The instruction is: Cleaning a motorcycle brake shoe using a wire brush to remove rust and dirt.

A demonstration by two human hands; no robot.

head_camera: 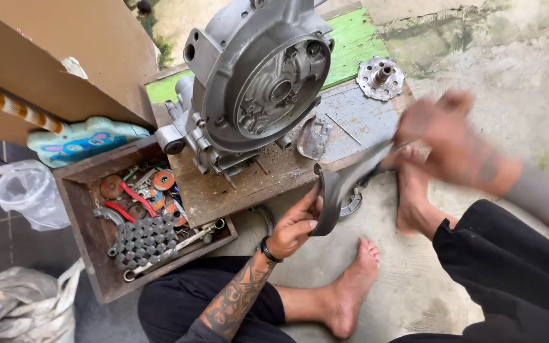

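Observation:
My left hand (293,225) grips a curved dark metal piece (329,202), shaped like a brake shoe, holding it upright just off the edge of a wooden board (223,194). My right hand (443,136) is blurred with motion and holds a flat dark strip (362,166) against the upper end of the curved piece. A grey engine casing (255,82) stands on the board behind them. My bare feet rest on the concrete floor below.
A wooden tool box (84,222) at left holds a socket rack, wrenches, red-handled pliers and discs. A round toothed hub (381,78) and a small metal cover (312,136) lie on the board. Plastic bags sit at far left; cardboard leans above.

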